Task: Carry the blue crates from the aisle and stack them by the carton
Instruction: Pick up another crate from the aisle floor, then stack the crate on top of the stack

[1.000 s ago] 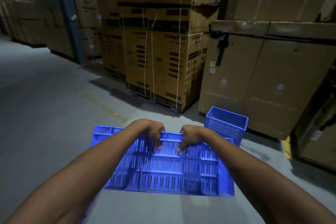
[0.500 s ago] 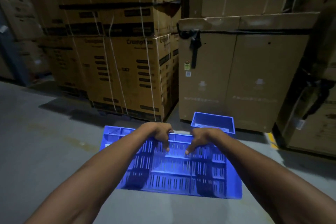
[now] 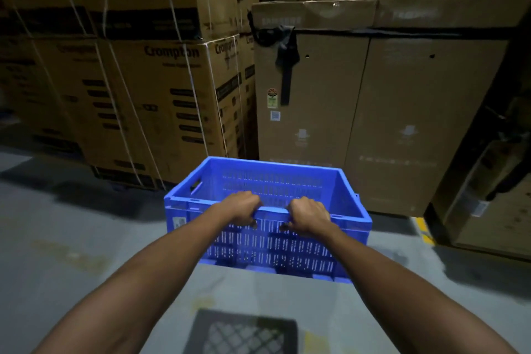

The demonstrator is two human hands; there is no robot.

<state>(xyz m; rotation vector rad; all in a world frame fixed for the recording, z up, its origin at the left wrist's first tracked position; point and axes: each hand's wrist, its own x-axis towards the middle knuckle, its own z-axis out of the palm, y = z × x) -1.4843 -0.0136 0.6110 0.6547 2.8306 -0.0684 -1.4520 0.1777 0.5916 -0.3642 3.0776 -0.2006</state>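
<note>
1. Under my fingers sits the near rim of a blue crate (image 3: 267, 227): left hand (image 3: 240, 207) and right hand (image 3: 309, 217) are both curled tight over that edge, close together, fingertips hooked down onto the slotted outer wall, thumbs hidden.
2. A second ago the crate hung tilted from this grip, its slotted face turned up towards me, and a second blue crate stood on the floor beyond my fingertips. Now the crate is upright, open mouth up, and the other one is no longer visible.
3. I judge that I have brought the carried crate over the standing one and am setting it down on top; whether it has seated, I cannot tell, since the crate I hold hides whatever is under it.
4. Just past the far rim rises the tall brown carton (image 3: 359, 112), with a black strap hanging down its front. That puts the crate by the carton, as the task wants.
5. Left of my left fingers stand strapped Crompton boxes (image 3: 161, 100), stacked high.
6. Below my wrists the grey concrete floor (image 3: 86, 238) is bare and smooth, with a dark grated panel (image 3: 241, 333) near my feet.
7. Light is dim, and the warehouse edges are blurred.
</note>
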